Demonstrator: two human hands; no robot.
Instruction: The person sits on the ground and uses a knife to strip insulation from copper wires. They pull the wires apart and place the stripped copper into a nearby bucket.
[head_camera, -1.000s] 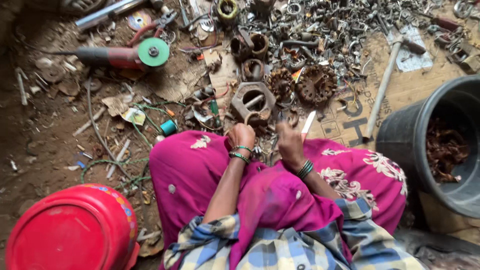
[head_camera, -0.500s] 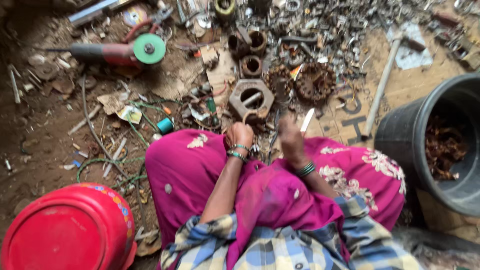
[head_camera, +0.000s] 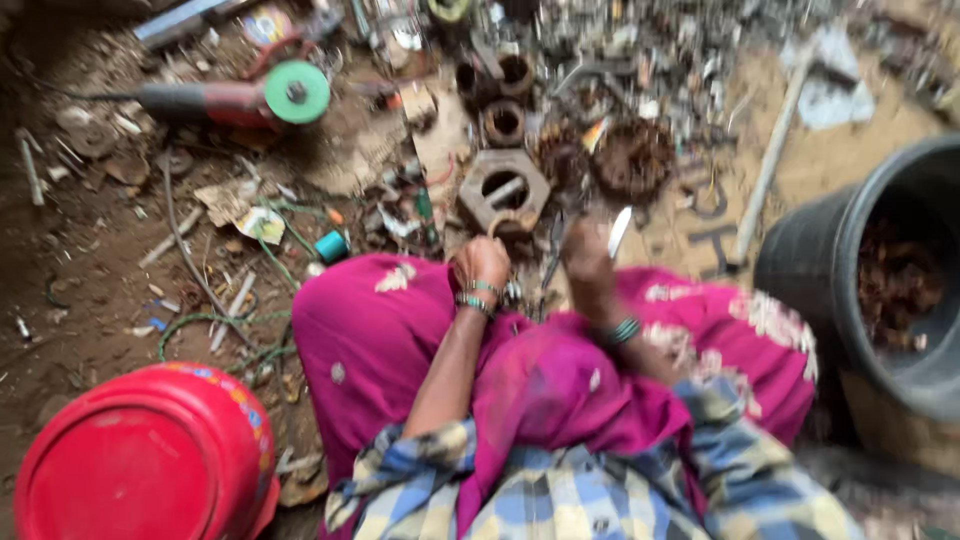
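The person sits on the dirt floor in magenta cloth, both hands out over the knees at the edge of a scrap pile (head_camera: 640, 90). The left hand (head_camera: 482, 262) is curled shut, touching a rusty ring that lies against the big hex nut (head_camera: 503, 188); whether it grips the ring is too blurred to tell. The right hand (head_camera: 588, 248) is closed around a thin pale strip (head_camera: 619, 230) that sticks up from its fingers. To the right stands a black tub (head_camera: 800, 270), partly filled with rusty brown scrap (head_camera: 895, 285). At lower left a red bucket (head_camera: 140, 470) sits mouth down, contents hidden. A red grinder (head_camera: 240, 98) with a green disc lies well apart at upper left.
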